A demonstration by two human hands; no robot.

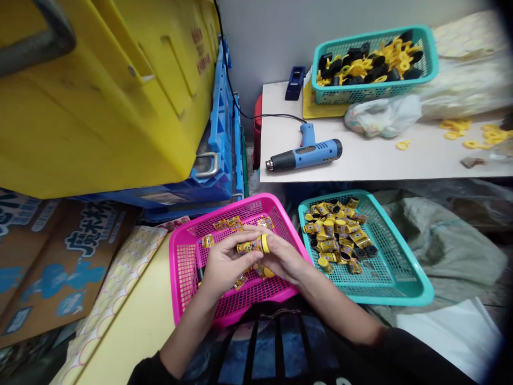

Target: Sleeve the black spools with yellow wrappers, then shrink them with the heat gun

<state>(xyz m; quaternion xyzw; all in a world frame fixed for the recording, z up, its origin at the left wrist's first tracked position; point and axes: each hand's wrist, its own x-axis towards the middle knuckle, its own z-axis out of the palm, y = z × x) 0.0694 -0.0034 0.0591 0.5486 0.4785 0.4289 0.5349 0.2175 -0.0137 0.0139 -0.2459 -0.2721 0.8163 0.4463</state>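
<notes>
The left hand [218,259] has thumb and fingers clamped on a small yellow printed cylinder with a smooth yellow cap [251,245], its capped end towards 3 o'clock. The right hand [282,259] meets that end; its fingers are partly hidden, so I cannot tell whether they grip or merely rest there. For steady work, light pressure on the printed body and an even push along its axis should suit best, avoiding creases. The 2 hands work above a bright pink perforated plastic basket [175,283]. At 3 o'clock sits a teal perforated plastic basket [417,283] of similar cylinders; at 1 o'clock, a blue-and-black heat gun [316,156].
</notes>
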